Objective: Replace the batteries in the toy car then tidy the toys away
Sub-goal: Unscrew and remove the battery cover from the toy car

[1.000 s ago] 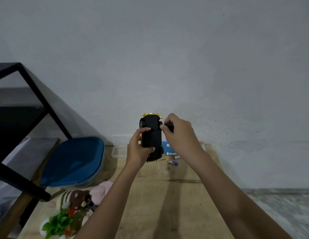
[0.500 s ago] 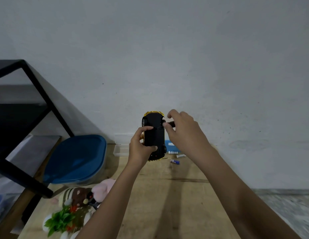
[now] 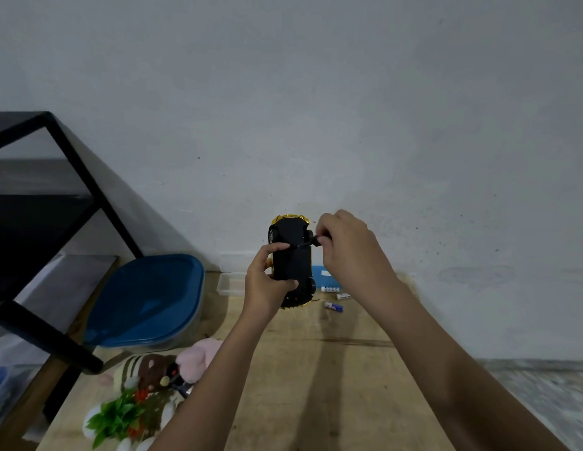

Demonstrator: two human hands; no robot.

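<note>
Toy car (image 3: 291,260) aloft over worktop's (image 3: 332,379) far edge.
Left hand (image 3: 267,286) fingers clamp it; right hand (image 3: 353,252) pinches screwdriver (image 3: 311,241) against underside.

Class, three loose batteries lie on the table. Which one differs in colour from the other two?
The blue battery. It lies nearest the viewer, in front of the two white batteries, and is the only one with a coloured casing.

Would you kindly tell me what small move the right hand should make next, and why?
Probably turn the screwdriver to work the cover screw: the right hand pinches it, tip against the underside of the toy car gripped by the left hand, and batteries lie on the table.
</note>
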